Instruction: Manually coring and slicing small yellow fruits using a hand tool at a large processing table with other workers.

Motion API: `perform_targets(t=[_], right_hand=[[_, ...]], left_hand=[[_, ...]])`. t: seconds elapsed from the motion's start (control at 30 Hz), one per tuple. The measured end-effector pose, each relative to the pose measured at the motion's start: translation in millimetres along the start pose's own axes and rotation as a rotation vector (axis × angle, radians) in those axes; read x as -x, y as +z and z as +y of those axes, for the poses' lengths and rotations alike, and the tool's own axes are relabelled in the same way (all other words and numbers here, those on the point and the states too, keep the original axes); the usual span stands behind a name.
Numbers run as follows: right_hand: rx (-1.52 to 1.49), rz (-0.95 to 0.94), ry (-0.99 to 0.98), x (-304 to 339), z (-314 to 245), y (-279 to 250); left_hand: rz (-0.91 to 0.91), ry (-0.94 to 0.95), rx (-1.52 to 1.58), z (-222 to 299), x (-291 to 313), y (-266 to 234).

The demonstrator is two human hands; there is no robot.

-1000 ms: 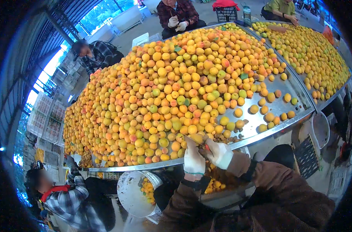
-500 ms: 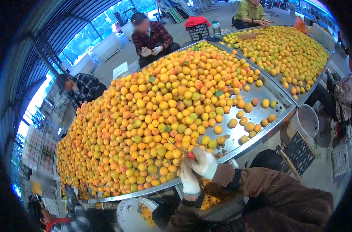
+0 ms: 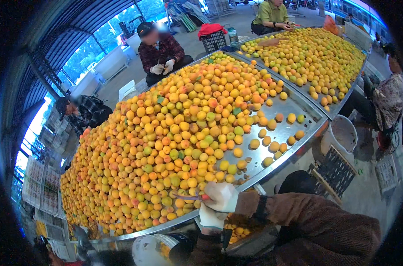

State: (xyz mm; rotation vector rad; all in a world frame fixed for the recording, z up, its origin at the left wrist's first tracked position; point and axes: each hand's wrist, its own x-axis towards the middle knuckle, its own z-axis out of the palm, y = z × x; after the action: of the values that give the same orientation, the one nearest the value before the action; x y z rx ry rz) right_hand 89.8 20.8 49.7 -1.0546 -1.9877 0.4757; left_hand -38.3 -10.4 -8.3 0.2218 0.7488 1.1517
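Observation:
Both of my hands wear white gloves and meet at the near edge of a metal table (image 3: 286,156). My right hand (image 3: 222,196) is closed round the red handle of a knife (image 3: 186,197), its thin blade pointing left over the fruit. Just below and touching it, my left hand (image 3: 211,218) is closed, its fingers partly covered by the right; what it holds, if anything, is hidden. A large heap of yellow-orange apricots (image 3: 166,133), some greenish, spreads over the table beyond my hands.
Beneath my hands is a container of apricot pieces (image 3: 238,231); a white bucket (image 3: 149,252) stands left of it. At right are another white bucket (image 3: 344,134) and a dark slatted crate (image 3: 336,172). Several people sit around the tables. A second apricot heap (image 3: 305,62) lies far right.
My hands have drawn slightly nearer and the knife blade has swung from slanting upward to nearly level. The right hand now covers more of the left. The whole view has shifted a little.

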Motion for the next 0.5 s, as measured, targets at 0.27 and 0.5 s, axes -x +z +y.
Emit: perform_targets(t=[0.27,0.5], right_hand=[[-0.181,0.203,0.380,4,1,15],[-0.164,0.242,0.421,-6,3,25]], left_hand=[[0.065,0.090,-0.119,8,4,23],[0.094,0.536,-0.547,-1,-8,17]])
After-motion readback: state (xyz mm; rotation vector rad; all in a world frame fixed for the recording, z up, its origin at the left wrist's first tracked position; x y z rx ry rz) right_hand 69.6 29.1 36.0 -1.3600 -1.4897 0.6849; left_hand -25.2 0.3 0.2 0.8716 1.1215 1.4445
